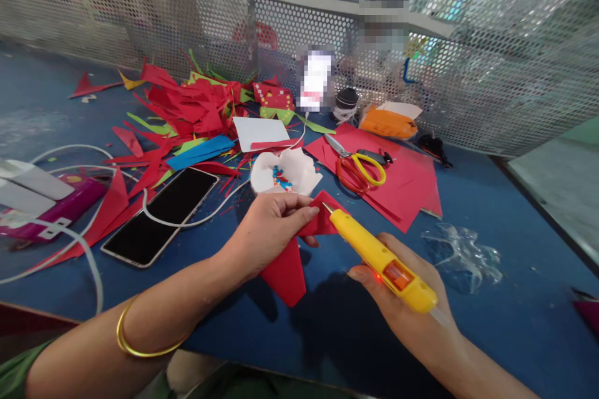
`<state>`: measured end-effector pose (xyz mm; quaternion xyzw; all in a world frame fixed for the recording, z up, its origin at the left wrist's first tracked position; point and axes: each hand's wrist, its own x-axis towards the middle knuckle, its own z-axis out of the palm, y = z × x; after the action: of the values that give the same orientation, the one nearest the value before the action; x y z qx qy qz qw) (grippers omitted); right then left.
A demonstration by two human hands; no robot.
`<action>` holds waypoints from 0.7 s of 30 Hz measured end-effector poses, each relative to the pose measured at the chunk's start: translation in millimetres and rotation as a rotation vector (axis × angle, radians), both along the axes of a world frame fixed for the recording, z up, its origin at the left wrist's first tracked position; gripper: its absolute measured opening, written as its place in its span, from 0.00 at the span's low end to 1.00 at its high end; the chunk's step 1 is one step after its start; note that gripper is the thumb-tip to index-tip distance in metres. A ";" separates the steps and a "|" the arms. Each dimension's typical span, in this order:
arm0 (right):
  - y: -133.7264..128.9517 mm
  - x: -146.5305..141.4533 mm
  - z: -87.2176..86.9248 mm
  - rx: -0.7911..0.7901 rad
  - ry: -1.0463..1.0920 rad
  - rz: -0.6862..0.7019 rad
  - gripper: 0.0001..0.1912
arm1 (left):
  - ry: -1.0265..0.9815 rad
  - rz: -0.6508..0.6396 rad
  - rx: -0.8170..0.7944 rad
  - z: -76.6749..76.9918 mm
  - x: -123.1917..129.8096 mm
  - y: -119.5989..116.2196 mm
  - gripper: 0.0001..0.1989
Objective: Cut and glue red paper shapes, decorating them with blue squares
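My left hand (269,230) pinches a bright red, flat piece of paper or felt (322,219), with my thumb on top and fingertips poking out below. It is in front of me, above the table, and a long red part hangs under my hand. My right hand (412,308) is wrapped around a yellow plastic glue gun with a pointy metal tip (374,250). I can't tell if I'm squeezing it.

The tip is right by the red piece, maybe touching; I can't tell. A little red light glows on the gun, so I think it's hot. My left thumb is very near, so if the tip slips, I could get burned. If I squeeze too hard, a big blob could come out and make a mess. If my pinch gets loose, the red piece could twist and the glue could go on crooked.

Just past my fingers is a white, wavy-edged dish with tiny blue bits (303,176). If my hand bumps it, the bits could spill.

On my left, a thin white cord (196,222) lies across a flat black phone (156,221). If my arm catches that cord, it could pull things about.
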<state>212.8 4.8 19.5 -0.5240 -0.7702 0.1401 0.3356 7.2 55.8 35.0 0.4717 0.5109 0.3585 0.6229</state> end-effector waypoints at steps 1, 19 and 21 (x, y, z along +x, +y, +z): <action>-0.1 0.1 -0.2 0.003 -0.002 0.001 0.20 | -0.001 0.000 -0.006 0.2 0.0 -0.1 0.08; 0.8 0.9 -1.4 -0.005 0.002 -0.010 0.20 | -0.012 0.005 0.023 -1.6 1.2 0.7 0.07; 1.0 1.1 -1.7 -0.012 0.010 -0.010 0.19 | -0.011 0.006 0.024 -1.9 1.2 0.6 0.07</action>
<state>213.9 5.9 17.8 -0.5289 -0.7650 0.1458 0.3372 8.4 56.5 33.1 0.4756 0.5044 0.3692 0.6189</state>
